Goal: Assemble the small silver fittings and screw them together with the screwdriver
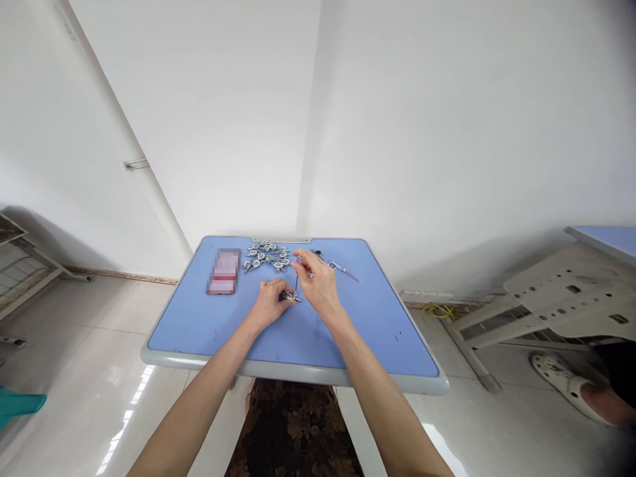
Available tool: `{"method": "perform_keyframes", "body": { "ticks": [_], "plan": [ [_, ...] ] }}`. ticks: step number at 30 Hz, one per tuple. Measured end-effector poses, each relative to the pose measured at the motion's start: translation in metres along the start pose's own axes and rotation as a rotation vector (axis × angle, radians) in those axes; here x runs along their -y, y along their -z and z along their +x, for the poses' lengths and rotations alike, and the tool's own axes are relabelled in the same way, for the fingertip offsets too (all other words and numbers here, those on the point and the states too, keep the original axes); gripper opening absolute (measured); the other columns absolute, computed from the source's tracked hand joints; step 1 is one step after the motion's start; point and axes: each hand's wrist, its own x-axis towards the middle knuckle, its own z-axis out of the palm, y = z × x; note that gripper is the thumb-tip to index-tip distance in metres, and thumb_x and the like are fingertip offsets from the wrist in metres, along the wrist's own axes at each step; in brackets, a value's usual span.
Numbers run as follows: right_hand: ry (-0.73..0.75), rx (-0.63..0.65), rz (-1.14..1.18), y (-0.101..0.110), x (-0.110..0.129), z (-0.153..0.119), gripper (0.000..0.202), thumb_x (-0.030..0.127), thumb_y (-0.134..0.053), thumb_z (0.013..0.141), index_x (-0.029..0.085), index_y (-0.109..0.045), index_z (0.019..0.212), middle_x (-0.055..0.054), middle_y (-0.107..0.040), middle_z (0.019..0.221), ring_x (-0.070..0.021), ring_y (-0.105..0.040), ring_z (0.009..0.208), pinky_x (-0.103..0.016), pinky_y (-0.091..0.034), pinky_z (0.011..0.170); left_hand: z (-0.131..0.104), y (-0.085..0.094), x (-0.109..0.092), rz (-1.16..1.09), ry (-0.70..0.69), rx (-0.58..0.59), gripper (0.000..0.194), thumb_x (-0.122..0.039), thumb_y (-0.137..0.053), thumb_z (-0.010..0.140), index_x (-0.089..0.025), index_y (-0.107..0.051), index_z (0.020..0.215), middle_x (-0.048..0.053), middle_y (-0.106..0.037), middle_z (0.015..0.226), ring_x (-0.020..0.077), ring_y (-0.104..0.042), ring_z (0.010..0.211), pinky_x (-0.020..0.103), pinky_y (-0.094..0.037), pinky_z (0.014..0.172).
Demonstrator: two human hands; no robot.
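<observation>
My left hand point(272, 299) rests low over the desktop, its fingers closed on a small ring-shaped metal part point(289, 297) with a short pin sticking out. Above that part, my right hand point(315, 279) pinches a thin screwdriver point(297, 283), held upright with its tip down at the part. My fingers partly cover both things. Several similar ring-shaped metal parts point(267, 256) lie in a loose pile just beyond my hands.
The blue desk point(199, 334) has a raised grey rim. A phone point(224, 271), blurred, lies at its left. A slim metal tool point(346, 270) is right of my right hand. Another desk point(603, 238) and a person's shoe point(561, 381) are at far right. A white wall point(422, 132) stands behind.
</observation>
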Motion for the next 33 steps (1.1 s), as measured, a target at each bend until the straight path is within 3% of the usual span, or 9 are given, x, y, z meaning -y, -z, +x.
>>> {"method": "perform_keyframes", "body": {
  "ticks": [7, 16, 33],
  "plan": [
    [0.055, -0.129, 0.189, 0.005, -0.01, -0.007, 0.017, 0.029, -0.053, 0.09, 0.022, -0.062, 0.103, -0.003, -0.064, 0.082, -0.0168, -0.062, 0.071, -0.034, -0.055, 0.073, -0.002, 0.002, -0.004, 0.019, -0.009, 0.004, 0.009, -0.019, -0.069, 0.078, -0.019, -0.061, 0.083, 0.001, -0.065, 0.09, 0.0184, -0.06, 0.085, 0.037, -0.036, 0.091],
    [0.111, 0.015, 0.198, -0.001, -0.009, -0.012, 0.015, 0.024, -0.052, 0.091, 0.022, -0.061, 0.103, -0.004, -0.067, 0.088, -0.0169, -0.064, 0.08, -0.033, -0.054, 0.076, 0.001, -0.001, 0.002, 0.018, -0.042, -0.015, 0.01, -0.017, -0.069, 0.077, -0.017, -0.059, 0.077, -0.001, -0.062, 0.081, 0.0155, -0.057, 0.076, 0.032, -0.037, 0.081],
    [0.092, 0.019, 0.18, 0.0, -0.01, -0.011, 0.016, 0.027, -0.051, 0.092, 0.024, -0.062, 0.103, -0.004, -0.068, 0.089, -0.0174, -0.064, 0.079, -0.034, -0.055, 0.076, 0.001, 0.0, 0.0, 0.023, -0.021, -0.006, 0.009, -0.017, -0.067, 0.077, -0.017, -0.059, 0.078, 0.0, -0.063, 0.084, 0.016, -0.058, 0.078, 0.034, -0.036, 0.085]
  ]
}}
